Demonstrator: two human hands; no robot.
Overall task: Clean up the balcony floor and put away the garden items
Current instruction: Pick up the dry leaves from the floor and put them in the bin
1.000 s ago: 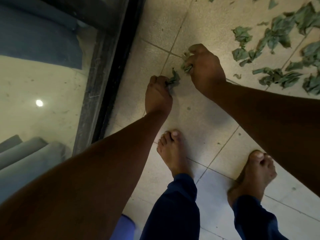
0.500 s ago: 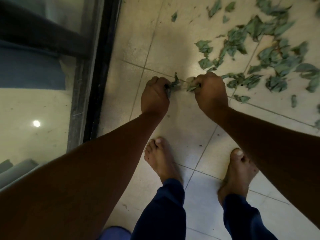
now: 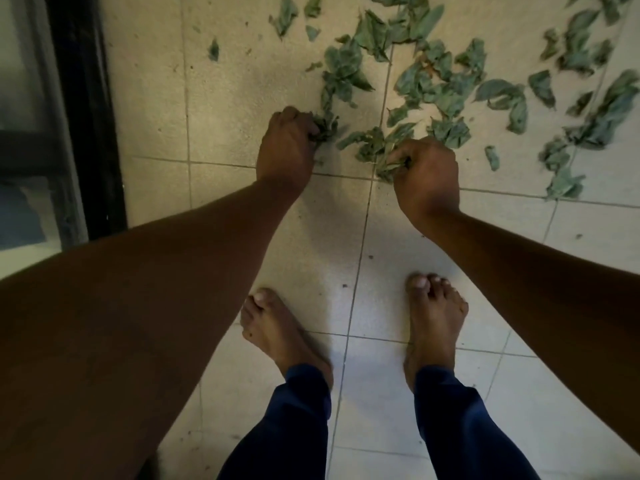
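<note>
Both hands lowered to the tiled floor [image 3: 242,81]. Left hand [image 3: 287,154] curled round a leaf clump; right hand [image 3: 427,174] clenched on another, likely bunched for carrying. Loose leaves [image 3: 446,84] scattered just beyond, uncollected.

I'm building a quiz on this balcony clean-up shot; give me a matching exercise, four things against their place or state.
Things:
1. left hand
2. right hand
3. lone small green leaf
4. black door frame

Place or state:
A. along the picture's left edge
B. lying apart, left of the scattered leaves
C. grips leaves beside the grout crossing
D. grips leaves nearer the door

Pairs: 1-D, 2-C, 3-B, 4-A
</note>
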